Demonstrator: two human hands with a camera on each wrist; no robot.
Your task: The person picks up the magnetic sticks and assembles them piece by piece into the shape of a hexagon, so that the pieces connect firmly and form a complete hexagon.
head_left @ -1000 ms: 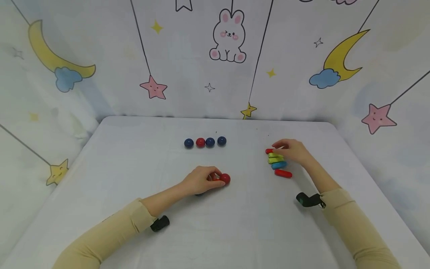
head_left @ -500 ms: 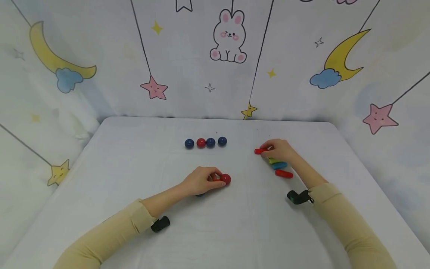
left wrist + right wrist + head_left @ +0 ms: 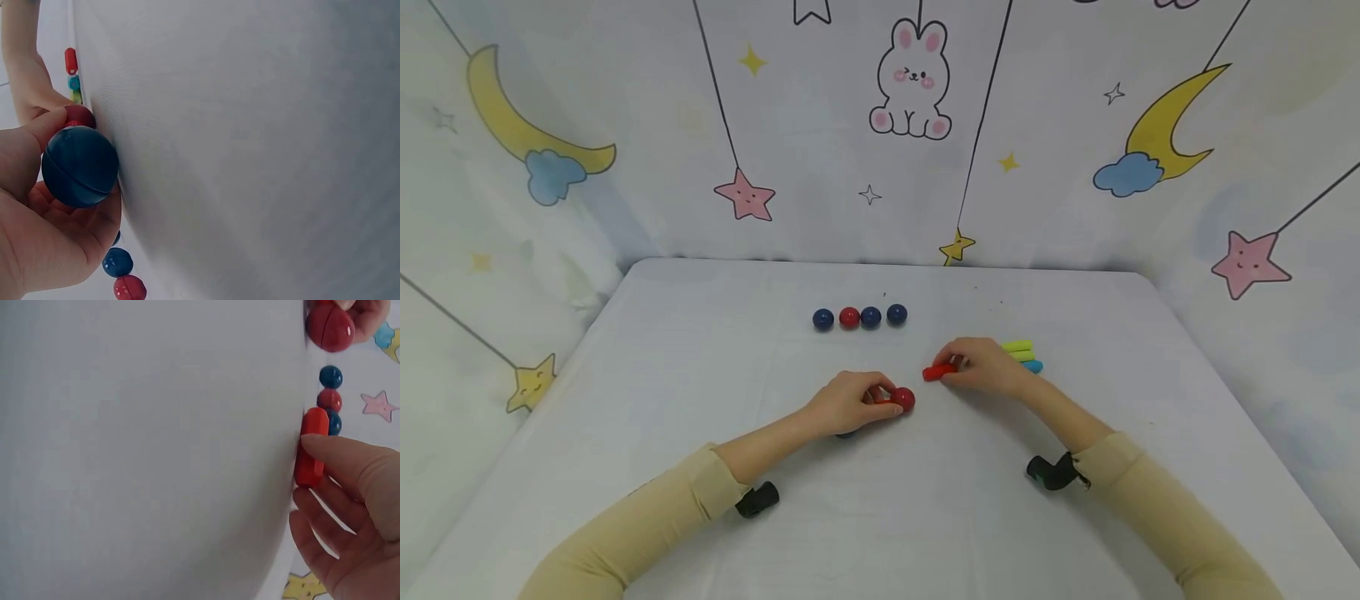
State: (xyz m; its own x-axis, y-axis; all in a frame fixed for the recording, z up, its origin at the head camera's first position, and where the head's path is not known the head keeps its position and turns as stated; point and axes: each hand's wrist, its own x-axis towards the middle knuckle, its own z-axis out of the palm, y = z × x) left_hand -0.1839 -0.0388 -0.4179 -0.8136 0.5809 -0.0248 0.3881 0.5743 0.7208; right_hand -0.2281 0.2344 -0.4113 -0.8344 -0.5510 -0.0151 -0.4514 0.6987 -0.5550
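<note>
In the head view my left hand grips a short red rod, thumb and fingers round it. A red ball sits at the rod's right end. A dark blue ball is at the other end, mostly hidden under the hand in the head view but large in the left wrist view. To the right, my right hand pinches another red rod between thumb and fingers, low over the table. That rod's free end points toward the red ball, with a gap between them.
Three blue balls and one red ball form a row farther back on the table. Yellow-green rods and a blue rod lie behind the right hand. One more red rod shows in the left wrist view.
My right hand has carried a red rod from the pile of rods leftward and nearer, toward the red ball. My left hand has stayed in place with its grip.
</note>
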